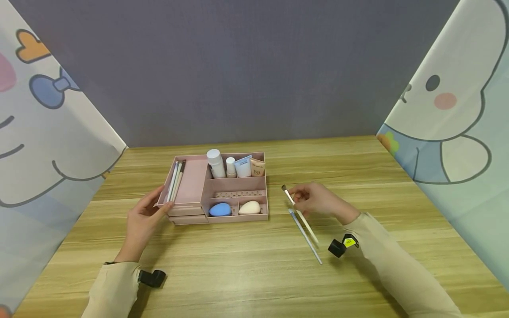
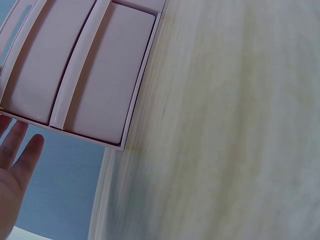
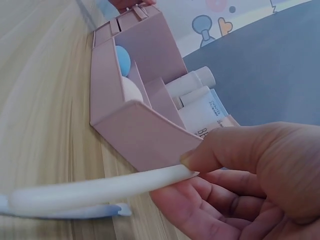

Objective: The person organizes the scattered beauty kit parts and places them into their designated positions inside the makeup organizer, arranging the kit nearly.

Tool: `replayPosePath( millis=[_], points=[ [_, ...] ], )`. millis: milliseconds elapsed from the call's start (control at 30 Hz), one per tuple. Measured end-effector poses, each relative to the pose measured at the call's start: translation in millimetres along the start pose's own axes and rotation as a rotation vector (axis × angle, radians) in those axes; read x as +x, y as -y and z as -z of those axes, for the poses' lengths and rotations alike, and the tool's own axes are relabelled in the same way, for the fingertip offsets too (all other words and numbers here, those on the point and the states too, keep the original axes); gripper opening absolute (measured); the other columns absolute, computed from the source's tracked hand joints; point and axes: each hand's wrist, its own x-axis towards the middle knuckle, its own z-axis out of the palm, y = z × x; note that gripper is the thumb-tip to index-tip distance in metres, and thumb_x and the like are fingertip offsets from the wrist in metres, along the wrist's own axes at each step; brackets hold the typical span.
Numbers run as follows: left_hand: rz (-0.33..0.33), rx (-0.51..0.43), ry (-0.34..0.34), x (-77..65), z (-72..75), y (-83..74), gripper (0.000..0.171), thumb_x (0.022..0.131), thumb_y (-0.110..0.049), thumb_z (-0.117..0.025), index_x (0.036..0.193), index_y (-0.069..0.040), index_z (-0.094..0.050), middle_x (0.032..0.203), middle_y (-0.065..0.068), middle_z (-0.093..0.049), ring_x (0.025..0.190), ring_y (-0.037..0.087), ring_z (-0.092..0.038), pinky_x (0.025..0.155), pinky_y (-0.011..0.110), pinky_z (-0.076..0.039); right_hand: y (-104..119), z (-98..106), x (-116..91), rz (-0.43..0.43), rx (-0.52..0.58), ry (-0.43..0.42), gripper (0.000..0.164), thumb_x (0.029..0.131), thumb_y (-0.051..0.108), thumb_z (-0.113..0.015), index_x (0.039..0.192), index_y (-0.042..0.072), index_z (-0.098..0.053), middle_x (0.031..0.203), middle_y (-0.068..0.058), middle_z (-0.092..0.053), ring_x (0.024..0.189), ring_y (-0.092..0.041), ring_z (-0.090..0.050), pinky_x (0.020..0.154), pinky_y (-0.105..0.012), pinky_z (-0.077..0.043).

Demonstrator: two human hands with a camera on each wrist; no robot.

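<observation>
A pink makeup organizer (image 1: pixel 234 218) stands on the table, its drawer fronts (image 2: pixel 107 75) large in the left wrist view. My left hand (image 1: pixel 143 218) holds its front left corner, thumb at the front and fingers along the side. My right hand (image 1: pixel 318 201) pinches a white-handled makeup brush (image 3: pixel 100 190) between thumb and fingers. This brush slants, its dark bristles pointing away from me, right of the organizer. A slim blue makeup brush (image 1: pixel 306 238) lies on the table beside and partly below it. Several brushes (image 1: pixel 175 181) lie in the organizer's upper left tray.
The organizer also holds a white bottle (image 1: pixel 216 164), a smaller bottle (image 1: pixel 231 168), a blue-and-white tube (image 1: pixel 243 167) and a beige tube (image 1: pixel 257 168). In front are a blue sponge (image 1: pixel 220 210) and a cream sponge (image 1: pixel 250 208). A grey panel (image 1: pixel 250 75) rises behind the table.
</observation>
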Motion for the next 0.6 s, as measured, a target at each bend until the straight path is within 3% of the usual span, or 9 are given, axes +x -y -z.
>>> replayPosePath(
  millis=[300,600],
  points=[
    [-0.001,-0.009,0.012,0.1,0.9,0.6,0.048,0.089,0.006,-0.071,0.136,0.001,-0.059,0.135,0.006,-0.060,0.114,-0.004,-0.056,0.091,0.011,-0.048,7.7,-5.1,6.8,0.005,0.089,-0.040,0.047,0.084,-0.007,-0.069,0.128,-0.017,-0.055,0.090,-0.013,-0.063,0.070,-0.017,-0.062,0.062,-0.036,-0.061],
    [0.009,0.021,0.022,-0.8,1.8,0.5,0.049,0.090,0.004,-0.071,0.137,0.001,-0.058,0.138,0.010,-0.057,0.115,-0.005,-0.055,0.091,0.010,-0.047,14.8,-12.7,16.3,0.032,0.122,-0.050,0.048,0.085,-0.007,-0.069,0.129,-0.017,-0.054,0.094,-0.015,-0.065,0.072,-0.018,-0.063,0.066,-0.039,-0.062]
  ],
)
